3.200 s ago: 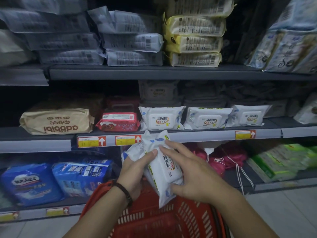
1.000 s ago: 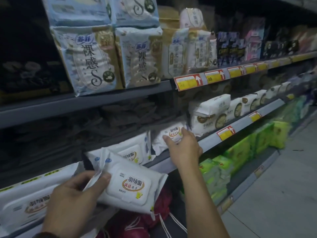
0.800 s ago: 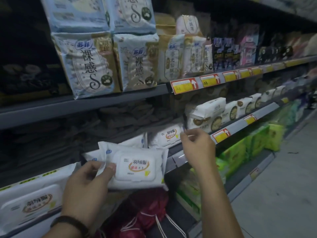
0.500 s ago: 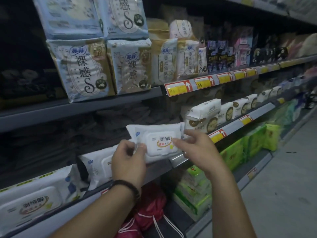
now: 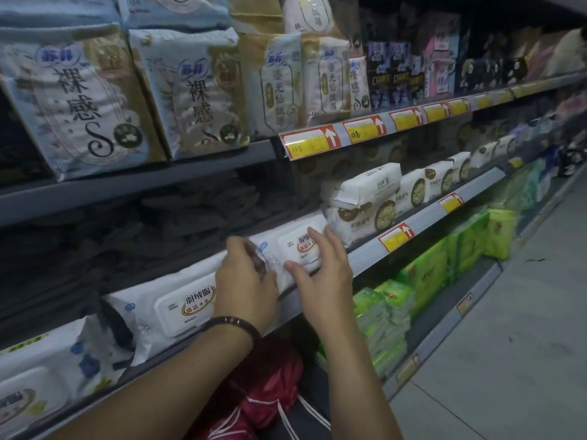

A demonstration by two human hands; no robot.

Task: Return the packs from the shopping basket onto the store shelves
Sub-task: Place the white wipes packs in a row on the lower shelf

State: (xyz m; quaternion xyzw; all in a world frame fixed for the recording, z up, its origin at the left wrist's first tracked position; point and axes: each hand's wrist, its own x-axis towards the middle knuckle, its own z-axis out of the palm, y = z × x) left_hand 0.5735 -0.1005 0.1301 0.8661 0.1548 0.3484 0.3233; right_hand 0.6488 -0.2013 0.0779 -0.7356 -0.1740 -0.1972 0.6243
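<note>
Packs (image 5: 184,306) crowd shelf (image 5: 425,219); aisle (image 5: 508,344) prob. open.

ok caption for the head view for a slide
Left hand and right hand set a white wipes pack on the middle shelf beside a matching pack.

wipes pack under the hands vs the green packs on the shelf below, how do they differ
The wipes pack is white with a labelled panel; the green packs are bright green. The wipes pack lies on the middle shelf with the left hand and right hand on it; the green packs sit a shelf lower, untouched. The wipes pack is a single pack; the green packs are stacked in piles. Both look like soft wrapped packs.
</note>
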